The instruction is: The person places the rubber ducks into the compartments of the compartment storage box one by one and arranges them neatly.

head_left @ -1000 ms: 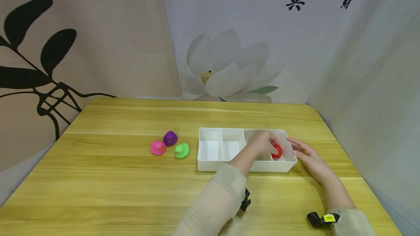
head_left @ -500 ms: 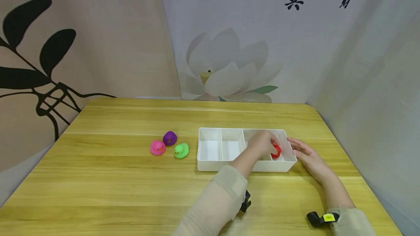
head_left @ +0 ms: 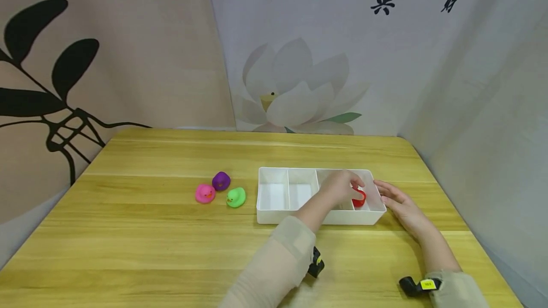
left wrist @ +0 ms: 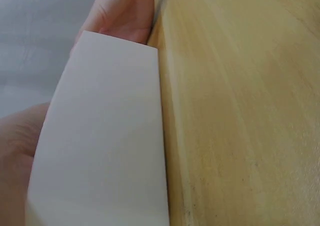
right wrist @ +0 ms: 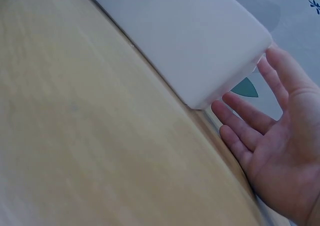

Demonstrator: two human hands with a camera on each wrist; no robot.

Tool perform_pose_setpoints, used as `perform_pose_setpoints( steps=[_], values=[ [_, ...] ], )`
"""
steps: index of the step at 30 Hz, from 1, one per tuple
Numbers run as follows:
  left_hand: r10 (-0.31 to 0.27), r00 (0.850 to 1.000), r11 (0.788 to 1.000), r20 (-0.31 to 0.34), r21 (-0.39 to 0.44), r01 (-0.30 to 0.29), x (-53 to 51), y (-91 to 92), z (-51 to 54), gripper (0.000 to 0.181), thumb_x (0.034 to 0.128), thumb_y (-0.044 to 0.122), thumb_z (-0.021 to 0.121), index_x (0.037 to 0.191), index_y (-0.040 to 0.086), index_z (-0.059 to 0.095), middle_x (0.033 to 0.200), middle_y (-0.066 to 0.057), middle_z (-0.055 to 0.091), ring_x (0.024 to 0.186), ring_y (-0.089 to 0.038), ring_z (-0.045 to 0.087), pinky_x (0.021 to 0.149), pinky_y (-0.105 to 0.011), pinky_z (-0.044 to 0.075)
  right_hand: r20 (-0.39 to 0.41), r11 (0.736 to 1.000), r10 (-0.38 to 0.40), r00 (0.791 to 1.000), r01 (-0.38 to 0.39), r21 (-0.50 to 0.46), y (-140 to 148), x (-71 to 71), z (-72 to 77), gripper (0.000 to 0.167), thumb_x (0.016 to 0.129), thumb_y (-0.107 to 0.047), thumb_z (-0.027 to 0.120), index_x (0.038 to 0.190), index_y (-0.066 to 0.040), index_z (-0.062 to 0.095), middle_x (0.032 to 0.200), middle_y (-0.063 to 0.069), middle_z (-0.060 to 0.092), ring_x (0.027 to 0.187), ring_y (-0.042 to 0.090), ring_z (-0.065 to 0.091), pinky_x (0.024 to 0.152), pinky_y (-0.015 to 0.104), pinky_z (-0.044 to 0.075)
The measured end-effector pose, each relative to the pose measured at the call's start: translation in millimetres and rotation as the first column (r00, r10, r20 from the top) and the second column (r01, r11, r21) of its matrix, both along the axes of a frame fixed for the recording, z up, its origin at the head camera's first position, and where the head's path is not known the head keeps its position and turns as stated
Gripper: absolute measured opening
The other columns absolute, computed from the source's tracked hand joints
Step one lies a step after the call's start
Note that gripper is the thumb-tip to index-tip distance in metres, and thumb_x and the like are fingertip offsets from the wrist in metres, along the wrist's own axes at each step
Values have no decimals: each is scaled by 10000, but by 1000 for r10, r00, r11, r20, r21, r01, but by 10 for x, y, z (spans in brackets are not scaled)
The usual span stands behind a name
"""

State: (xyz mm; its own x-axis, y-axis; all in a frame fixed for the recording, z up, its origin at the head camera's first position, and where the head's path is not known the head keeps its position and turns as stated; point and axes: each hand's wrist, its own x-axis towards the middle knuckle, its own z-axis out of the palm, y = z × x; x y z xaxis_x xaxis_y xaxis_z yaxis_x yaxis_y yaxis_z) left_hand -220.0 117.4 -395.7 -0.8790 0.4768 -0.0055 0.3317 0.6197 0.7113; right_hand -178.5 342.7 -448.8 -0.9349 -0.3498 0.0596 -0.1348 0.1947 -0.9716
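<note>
My left hand (head_left: 340, 187) reaches over the long white divided box (head_left: 291, 216) into its rightmost compartment. Its fingers pinch a red ring-shaped piece (head_left: 362, 201), partly hidden behind the fingertips. At the box's right end, my right hand (head_left: 406, 208) touches the outer wall with extended fingers. From the right wrist view, the fingers of that hand (right wrist: 285, 136) spread along the end of the box (right wrist: 190, 41). The left wrist view mostly shows the box's front wall (left wrist: 105, 131), with the red piece out of sight.
Left of the box, a pink rubber duck (head_left: 205, 194), a purple rubber duck (head_left: 221, 181) and a green rubber duck (head_left: 236, 197) sit close together on the wooden table (head_left: 150, 241). Patterned curtains (head_left: 299, 37) hang behind the table.
My left hand has shifted slightly left, and the red ring-shaped piece has turned so that more of its loop shows. The right hand stays at the box's end; the ducks remain in place.
</note>
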Motion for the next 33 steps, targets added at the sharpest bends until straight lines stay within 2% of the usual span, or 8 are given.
perform_pose_setpoints(
  steps=[7, 14, 17, 21, 28, 33],
  values=[
    [7, 999, 994, -31, 109, -4, 68, -152, 99, 253, 816, 220, 771, 1067, 202, 738, 966, 101, 657, 859, -39, 557, 702, -196, 435, 1, 1000, -1, 1000, 1, 2, -3, 4, -1, 445, 1028, -132, 439, 1456, -43, 354, 1276, -149, 502, 1145, 3, 476, 900, 156, 394],
    [-23, 998, 963, -61, 266, 38, 200, -383, 207, 280, 825, 186, 764, 1099, 143, 723, 1033, 54, 676, 995, -108, 588, 791, -211, 452, 8, 1000, -7, 1000, 7, 4, -19, 8, 6, 445, 1027, -142, 443, 1458, -60, 364, 1281, -155, 498, 1154, 4, 474, 907, 162, 391],
    [-34, 995, 950, -90, 305, 60, 257, -480, 258, 284, 827, 178, 765, 1104, 139, 720, 1034, 80, 667, 823, -111, 598, 699, -204, 469, 5, 1000, -10, 1000, 10, -8, -26, 5, 2, 443, 1025, -128, 446, 1453, -47, 366, 1279, -146, 507, 1151, 8, 481, 906, 163, 395],
    [-42, 992, 935, -122, 345, 82, 346, -622, 327, 283, 824, 166, 767, 1102, 144, 719, 1035, 119, 655, 582, -118, 503, 530, -228, 455, 0, 1000, -9, 1000, 10, -19, -34, 1, 4, 442, 1020, -117, 454, 1447, -39, 371, 1273, -143, 515, 1147, 8, 485, 906, 162, 396],
    [-45, 989, 907, -139, 410, 99, 501, -892, 395, 284, 820, 160, 771, 1100, 154, 720, 1065, 105, 654, 567, -120, 482, 496, -238, 433, -21, 999, -3, 1000, 2, -43, -50, 17, 18, 430, 1015, -77, 448, 1439, -29, 386, 1258, -126, 525, 1137, 16, 490, 899, 162, 402],
    [-37, 980, 897, -194, 426, 118, 586, -1094, 412, 280, 814, 118, 772, 1088, 121, 720, 1048, 73, 667, 553, -116, 473, 497, -235, 417, -26, 999, 1, 1000, -3, -49, -52, 20, 25, 426, 1016, -68, 440, 1437, -30, 387, 1261, -125, 524, 1143, 18, 482, 901, 159, 393]
  ],
)
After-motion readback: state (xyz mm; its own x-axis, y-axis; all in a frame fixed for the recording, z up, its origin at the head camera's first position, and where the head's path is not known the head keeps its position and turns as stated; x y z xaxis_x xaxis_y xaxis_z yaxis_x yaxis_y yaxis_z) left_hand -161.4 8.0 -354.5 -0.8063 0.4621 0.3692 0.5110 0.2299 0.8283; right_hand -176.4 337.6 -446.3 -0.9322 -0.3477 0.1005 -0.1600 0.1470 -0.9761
